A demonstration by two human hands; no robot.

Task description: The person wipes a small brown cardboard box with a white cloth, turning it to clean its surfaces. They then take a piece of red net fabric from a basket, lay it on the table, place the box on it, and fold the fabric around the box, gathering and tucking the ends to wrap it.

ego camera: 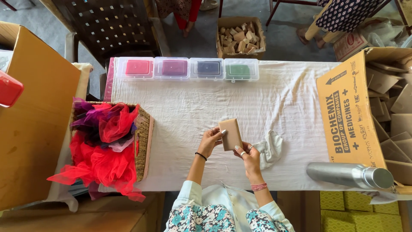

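A long table draped in white cloth (193,111) fills the middle of the view. On its right end lies a large brown cardboard carton (349,116) tipped on its side, dark printed lettering and an arrow on its upper face, its open mouth stuffed with flat folded tan card pieces (395,124). A big plain brown cardboard box (34,120) stands off the left edge. On the table's left end sits a woven straw basket (143,141) heaped with red, pink and purple netting fabric (101,146) that spills over its rim. On the floor beyond the table's far edge, a smaller open cardboard box (223,47) holds a pile of pale tan blocks (239,38). Along the far edge of the table four clear plastic lidded boxes (187,68) stand in a row, touching, holding in turn a red, a purple, a dark blue and a green pad. A silver metal bottle (349,175) lies on its side at the near right edge, just below the carton. A crumpled white rag (270,148) rests near the right hand.

Both hands hold a tan rectangular bar (231,134) above the cloth at the table's middle: the left hand (210,141) pinches its left edge with fingertips, the right hand (250,157) grips its lower right corner.
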